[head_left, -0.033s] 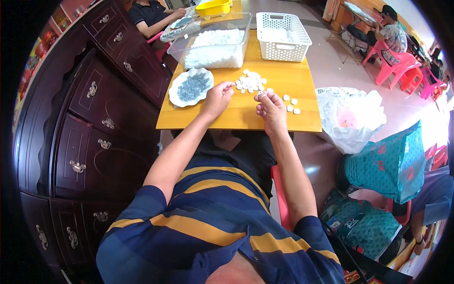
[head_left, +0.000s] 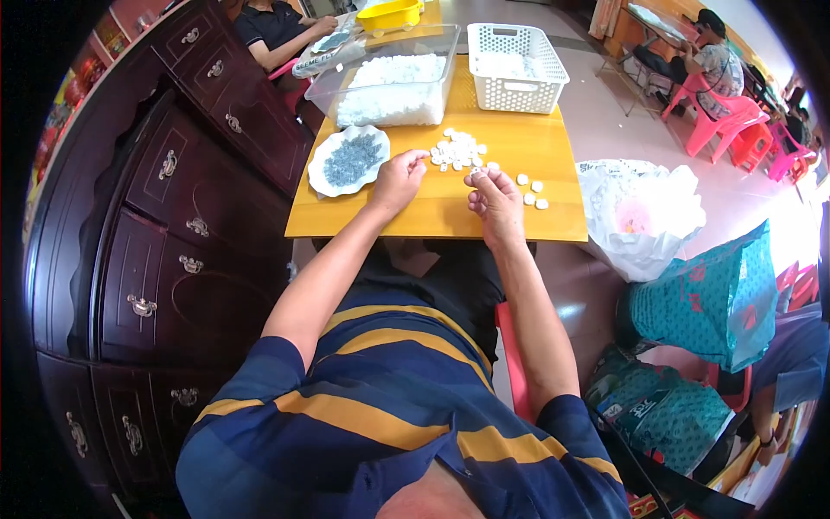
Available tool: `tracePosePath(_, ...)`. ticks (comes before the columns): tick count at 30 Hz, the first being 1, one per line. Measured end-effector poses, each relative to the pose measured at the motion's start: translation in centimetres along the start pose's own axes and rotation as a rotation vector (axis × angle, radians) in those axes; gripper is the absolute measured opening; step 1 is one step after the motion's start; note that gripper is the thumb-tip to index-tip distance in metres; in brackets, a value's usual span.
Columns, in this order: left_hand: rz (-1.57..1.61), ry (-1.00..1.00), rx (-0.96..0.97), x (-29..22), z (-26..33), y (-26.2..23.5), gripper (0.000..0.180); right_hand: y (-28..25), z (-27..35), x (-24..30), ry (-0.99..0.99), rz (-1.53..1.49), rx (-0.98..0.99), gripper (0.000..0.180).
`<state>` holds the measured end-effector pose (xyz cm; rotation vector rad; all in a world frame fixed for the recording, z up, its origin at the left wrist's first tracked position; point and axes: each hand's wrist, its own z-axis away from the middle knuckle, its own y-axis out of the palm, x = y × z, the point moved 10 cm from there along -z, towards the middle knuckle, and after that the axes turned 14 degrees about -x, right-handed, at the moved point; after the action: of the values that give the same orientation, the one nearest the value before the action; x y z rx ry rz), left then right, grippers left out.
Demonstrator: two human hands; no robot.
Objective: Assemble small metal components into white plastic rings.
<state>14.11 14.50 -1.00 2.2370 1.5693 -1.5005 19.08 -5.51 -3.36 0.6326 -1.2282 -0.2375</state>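
My left hand (head_left: 398, 183) is closed, fingertips pressed together beside the scalloped white plate (head_left: 320, 183). Whatever it may hold is too small to make out. On that plate lies a heap of small dark grey translucent pieces (head_left: 353, 161). My right hand (head_left: 496, 201) pinches a small white piece (head_left: 475, 172) between thumb and forefinger, its other fingers curled. Just beyond both hands is a loose pile of small white pieces (head_left: 456, 150). Several more white pieces (head_left: 530, 200) lie apart to the right of my right hand.
Across the wooden table (head_left: 415, 221) stand a clear tub (head_left: 322, 97) of white pieces and a white perforated basket (head_left: 519, 97). A dark cabinet (head_left: 173, 225) flanks the left. At right are a white plastic bag (head_left: 596, 199) and teal bags (head_left: 705, 303). Other people sit farther off.
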Motion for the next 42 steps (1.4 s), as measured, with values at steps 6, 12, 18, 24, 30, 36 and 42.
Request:
tracePosePath(6, -0.243, 0.262, 0.049, -2.7, -1.5, 2.0, 0.027, -0.6, -0.4, -0.2, 0.007, -0.026, -0.011, 0.013)
tracePosePath(12, -0.245, 0.238, 0.021, -2.6, -0.8, 1.5, 0.014, -0.8, -0.6, -0.5, 0.017, -0.038, -0.022, 0.013)
tracePosePath(18, -0.288, 0.246, 0.033, -2.9, 0.4, 0.5, 0.015, -0.5, -0.5, -0.8, 0.019, 0.019, -0.015, 0.01)
tracePosePath(24, -0.209, 0.228, -0.018, -3.2, 1.7, -0.8, 0.014, -0.1, -0.1, -1.0, 0.017, 0.036, -0.013, 0.011)
tracePosePath(30, 0.319, -0.282, 0.054, 0.5, 3.1, -1.2, 0.011, 0.2, 0.0, -1.4, 0.02, 0.086, 0.02, 0.011)
tracePosePath(36, 0.487, -0.323, 0.101, -3.2, 4.0, -1.8, 0.013, 0.6, 0.3, -1.5, 0.008, 0.134, 0.042, 0.012)
tracePosePath(42, 0.357, -0.097, -0.023, -6.2, 3.6, -3.6, 0.013, 1.5, 0.9, -1.6, 0.032, 0.137, 0.102, 0.012)
